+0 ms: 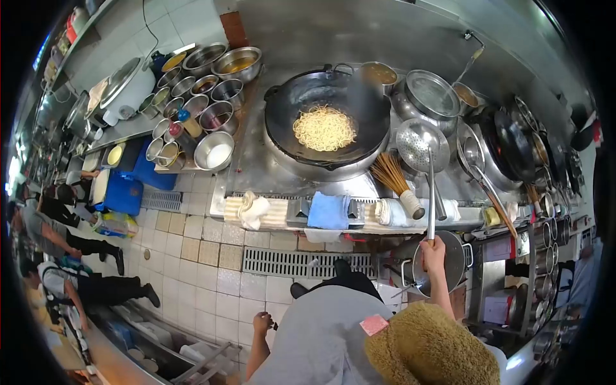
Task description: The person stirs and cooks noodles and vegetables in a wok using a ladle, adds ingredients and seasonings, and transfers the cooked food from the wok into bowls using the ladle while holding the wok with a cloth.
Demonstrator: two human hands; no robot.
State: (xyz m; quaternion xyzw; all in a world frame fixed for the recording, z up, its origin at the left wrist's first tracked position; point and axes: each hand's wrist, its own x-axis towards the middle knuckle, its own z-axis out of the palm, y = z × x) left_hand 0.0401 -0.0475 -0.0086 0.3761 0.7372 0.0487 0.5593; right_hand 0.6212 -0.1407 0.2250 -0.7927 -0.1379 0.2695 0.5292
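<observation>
Nearest, a brown fleecy towel [430, 346] lies over the person's right shoulder, a pink patch [374, 325] beside it. The left hand [262, 322] hangs low by the body, its fingers curled; a small dark thing shows at their tips, and I cannot tell whether it is held. The right hand [434, 251] has its fingers wrapped around the end of the skimmer's long handle, above a big stockpot [459, 266].

Along the stove's front edge lie a folded blue cloth [328, 210] and a bamboo wok brush [393, 179]. Beyond, the perforated skimmer [420, 145] has its bowl close by the brush, right of the wok; whether it rests on something or hangs free is unclear. A low sideways swing could snag the bristles and knock the brush off the edge.

The wok [282, 115] holds a mound of noodles [324, 128] at its middle, apart from the skimmer. Left sitting over strong heat, they could stick and scorch, though no flame is visible; a hard shove could send strands over the rim. Farther back stands a metal pot [378, 74].
</observation>
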